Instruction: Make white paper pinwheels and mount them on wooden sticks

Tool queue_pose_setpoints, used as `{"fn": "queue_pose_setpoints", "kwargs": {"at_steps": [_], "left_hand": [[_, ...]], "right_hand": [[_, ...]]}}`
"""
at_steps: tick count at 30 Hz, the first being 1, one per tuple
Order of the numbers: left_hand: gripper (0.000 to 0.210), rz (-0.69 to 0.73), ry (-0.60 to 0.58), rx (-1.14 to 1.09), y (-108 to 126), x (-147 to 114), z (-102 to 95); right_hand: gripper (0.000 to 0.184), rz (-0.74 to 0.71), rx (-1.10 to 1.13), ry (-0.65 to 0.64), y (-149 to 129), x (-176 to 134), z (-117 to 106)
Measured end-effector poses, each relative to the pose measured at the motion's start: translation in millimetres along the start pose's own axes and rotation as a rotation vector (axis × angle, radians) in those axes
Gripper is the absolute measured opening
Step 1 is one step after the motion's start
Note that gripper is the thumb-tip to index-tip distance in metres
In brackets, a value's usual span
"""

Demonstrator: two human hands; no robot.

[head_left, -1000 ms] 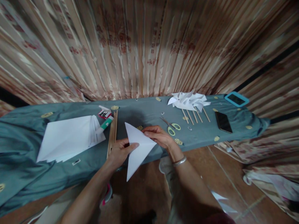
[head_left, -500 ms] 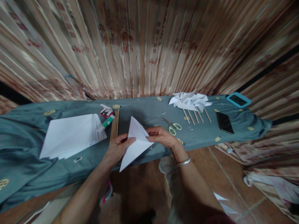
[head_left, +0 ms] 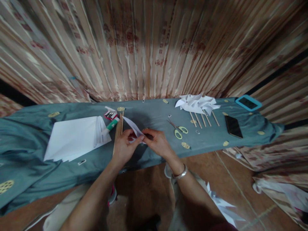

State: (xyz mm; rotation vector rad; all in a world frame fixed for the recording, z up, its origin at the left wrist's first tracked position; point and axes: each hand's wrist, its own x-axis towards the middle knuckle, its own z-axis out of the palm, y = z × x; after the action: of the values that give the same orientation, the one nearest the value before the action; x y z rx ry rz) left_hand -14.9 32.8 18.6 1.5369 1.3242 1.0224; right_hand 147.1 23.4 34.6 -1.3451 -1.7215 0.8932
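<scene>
A white folded sheet of paper [head_left: 133,126] is held between both hands above the cloth-covered table. My left hand [head_left: 126,144] pinches its near left side, thumb on top. My right hand [head_left: 156,141], with a silver bangle at the wrist, closes on the right side, its fingertips meeting the left thumb. The paper is seen nearly edge-on, and its lower part hides behind the fingers. Several wooden sticks [head_left: 118,130] lie just left of my left hand. Green-handled scissors [head_left: 178,131] rest open to the right of my right hand.
A stack of white paper [head_left: 72,138] lies left, with a glue stick [head_left: 112,124] and a red box of small metal pieces [head_left: 110,114] beside it. Several paper pinwheels [head_left: 197,103], a black phone [head_left: 233,126] and a blue-framed device [head_left: 248,103] lie right. Paper scraps [head_left: 223,207] are below.
The paper has turned from facing me broadly to nearly edge-on. My right hand has moved left, bringing both hands together at the paper.
</scene>
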Motion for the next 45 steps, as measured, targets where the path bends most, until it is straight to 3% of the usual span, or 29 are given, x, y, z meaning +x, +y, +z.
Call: {"fn": "queue_pose_setpoints", "kwargs": {"at_steps": [3, 6, 9, 15, 24, 29, 31, 34, 37, 39, 41, 45], "left_hand": [[0.039, -0.121, 0.007, -0.245, 0.5, 2.8, 1.0], [0.041, -0.234, 0.007, -0.415, 5.7, 0.6, -2.3], [0.038, -0.313, -0.013, -0.439, 11.8, -5.5, -7.0], [0.033, -0.382, -0.123, -0.355, 17.2, -13.7, -12.6], [0.035, -0.395, -0.226, -0.233, 11.5, -13.0, -8.3], [0.042, -0.435, -0.12, -0.391, 12.9, -10.2, -1.3], [0.042, -0.456, -0.085, -0.417, 11.2, -8.9, 1.2], [0.038, -0.455, -0.022, -0.451, 8.0, -5.9, 3.2], [0.035, -0.415, 0.123, -0.652, 9.9, -0.6, 2.8], [0.032, -0.396, 0.192, -0.802, 15.1, 3.5, 1.4], [0.029, -0.402, 0.215, -0.905, 21.8, 6.6, -0.4], [0.026, -0.433, 0.209, -1.037, 31.4, 8.4, -2.4]], "right_hand": [[0.02, -0.004, 0.017, -0.018, 0.3, 0.0, -4.1], [0.018, 0.034, 0.071, 0.058, 11.8, 3.0, -16.8], [0.018, 0.129, 0.208, 0.212, 24.3, 6.6, -34.1], [0.044, 0.198, 0.592, 0.364, 32.9, 8.8, -58.8], [0.046, 0.227, 0.67, 0.291, 36.7, 8.1, -61.8], [0.047, 0.221, 0.665, 0.145, 39.4, 9.3, -53.6], [0.045, 0.217, 0.511, 0.127, 41.9, 10.7, -52.3], [0.032, 0.258, -0.007, 0.252, 48.0, 8.9, -61.6], [0.027, 0.341, -0.309, 0.4, 56.6, -2.2, -81.0], [0.027, 0.414, -0.468, 0.426, 62.9, -12.6, -91.7], [0.027, 0.463, -0.767, 0.28, 68.0, -21.7, -96.8], [0.032, 0.433, -1.008, 0.126, 70.0, -30.8, -95.1]]}}
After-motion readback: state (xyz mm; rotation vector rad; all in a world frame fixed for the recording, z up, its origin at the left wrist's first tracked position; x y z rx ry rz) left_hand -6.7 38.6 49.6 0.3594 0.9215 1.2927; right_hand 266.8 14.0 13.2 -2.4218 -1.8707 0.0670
